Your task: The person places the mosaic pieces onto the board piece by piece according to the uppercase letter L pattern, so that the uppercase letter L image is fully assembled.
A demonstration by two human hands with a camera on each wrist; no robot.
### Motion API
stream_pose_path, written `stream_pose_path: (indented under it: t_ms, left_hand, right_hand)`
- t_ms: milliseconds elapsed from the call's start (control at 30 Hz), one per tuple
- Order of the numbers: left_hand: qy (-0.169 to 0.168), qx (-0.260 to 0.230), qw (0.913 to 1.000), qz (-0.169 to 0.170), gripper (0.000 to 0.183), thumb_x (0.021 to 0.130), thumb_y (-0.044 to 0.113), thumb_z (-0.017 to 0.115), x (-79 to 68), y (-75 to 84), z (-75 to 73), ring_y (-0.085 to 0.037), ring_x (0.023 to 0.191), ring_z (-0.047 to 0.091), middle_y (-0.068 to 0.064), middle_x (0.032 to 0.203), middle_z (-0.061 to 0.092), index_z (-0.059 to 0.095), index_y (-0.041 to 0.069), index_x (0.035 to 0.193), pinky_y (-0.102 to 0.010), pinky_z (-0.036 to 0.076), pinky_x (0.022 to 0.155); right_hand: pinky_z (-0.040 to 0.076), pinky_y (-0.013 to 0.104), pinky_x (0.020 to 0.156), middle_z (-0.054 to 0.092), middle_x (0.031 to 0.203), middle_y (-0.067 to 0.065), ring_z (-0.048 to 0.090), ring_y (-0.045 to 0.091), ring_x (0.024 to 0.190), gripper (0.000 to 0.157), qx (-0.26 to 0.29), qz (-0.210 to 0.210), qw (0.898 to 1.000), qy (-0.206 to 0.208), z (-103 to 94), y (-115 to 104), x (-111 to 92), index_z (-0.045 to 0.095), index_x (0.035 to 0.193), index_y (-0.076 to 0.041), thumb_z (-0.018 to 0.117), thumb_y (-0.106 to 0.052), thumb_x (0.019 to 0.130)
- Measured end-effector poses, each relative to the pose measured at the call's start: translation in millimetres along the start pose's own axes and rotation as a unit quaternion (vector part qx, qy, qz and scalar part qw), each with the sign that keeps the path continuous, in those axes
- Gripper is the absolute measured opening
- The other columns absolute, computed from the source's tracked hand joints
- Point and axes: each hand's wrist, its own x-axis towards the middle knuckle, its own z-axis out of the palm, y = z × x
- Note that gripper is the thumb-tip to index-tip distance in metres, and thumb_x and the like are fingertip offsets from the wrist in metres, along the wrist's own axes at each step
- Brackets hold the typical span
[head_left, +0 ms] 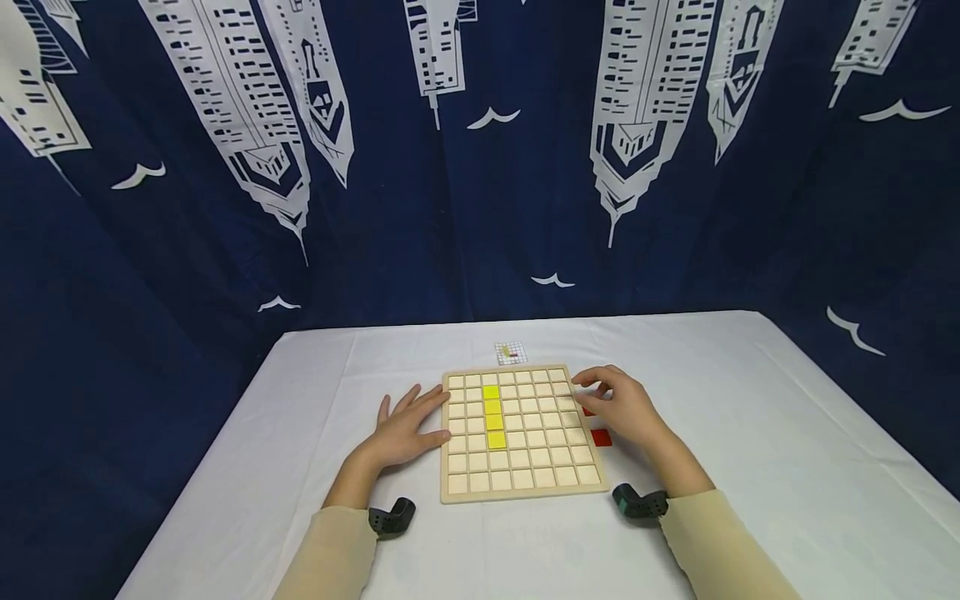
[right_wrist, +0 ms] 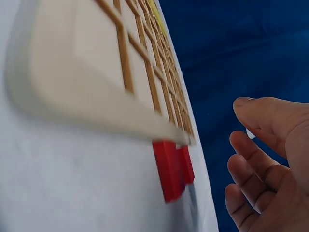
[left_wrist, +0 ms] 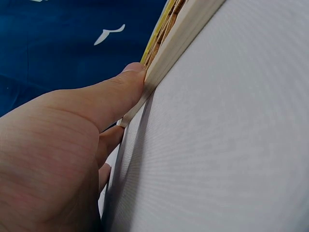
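A wooden grid board (head_left: pixel 525 497) lies flat on the table, with a column of several yellow tiles (head_left: pixel 493 422) in its left half. Along the board's left edge rests my left hand (head_left: pixel 401 435), fingers spread and thumb straight; its thumb tip (left_wrist: pixel 135 72) touches the wooden rim. My right hand (head_left: pixel 628 407) hovers by the upper right edge, fingers loosely bent and nothing between thumb and fingers. Below it, just off the board's right side, lies a red tile (head_left: pixel 601 437); another red tile (head_left: pixel 588 412) is partly hidden by that hand.
Behind the board lies a small card (head_left: pixel 511 353) printed with a grid and coloured squares. A white cloth (head_left: pixel 300 467) covers the table. At the back hangs a dark blue curtain (head_left: pixel 480 208) with white building prints. Each wrist wears a black device.
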Motion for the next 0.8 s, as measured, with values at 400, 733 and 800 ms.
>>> stream_pose_path:
  t_ms: [400,733,800]
  left_hand:
    - [0.0,0.008,1.0,0.001,0.068,0.091,0.045,0.067,0.6,-1.1,1.0,-0.031,0.158,0.011,0.003,0.165,0.032,0.044,0.025,0.152,-0.065,-0.012,0.121]
    - [-0.001,0.01,1.0,0.0,0.068,0.091,0.045,0.067,1.6,-1.5,2.1,-0.031,0.157,0.011,0.003,0.165,0.032,0.044,0.025,0.152,-0.065,-0.011,0.121]
    - [-0.001,0.009,1.0,0.0,0.068,0.091,0.045,0.067,1.0,-1.5,1.8,-0.031,0.157,0.011,0.003,0.165,0.032,0.044,0.025,0.152,-0.065,-0.012,0.121]
  right_hand:
    - [0.044,0.028,0.075,0.065,0.111,0.012,0.053,0.021,0.091,0.03,-0.028,0.02,0.999,-0.013,-1.2,27,1,0.07,0.118,-0.008,0.073,-0.013,0.088]
    - [0.042,0.028,0.075,0.065,0.108,0.011,0.052,0.019,0.087,0.027,-0.049,0.01,0.999,-0.016,3.3,36,2,0.073,0.114,-0.009,0.074,-0.014,0.087]
    - [0.042,0.028,0.075,0.065,0.108,0.011,0.052,0.02,0.086,0.025,-0.054,0.004,0.998,-0.014,4.0,36,2,0.074,0.112,-0.009,0.074,-0.013,0.087]
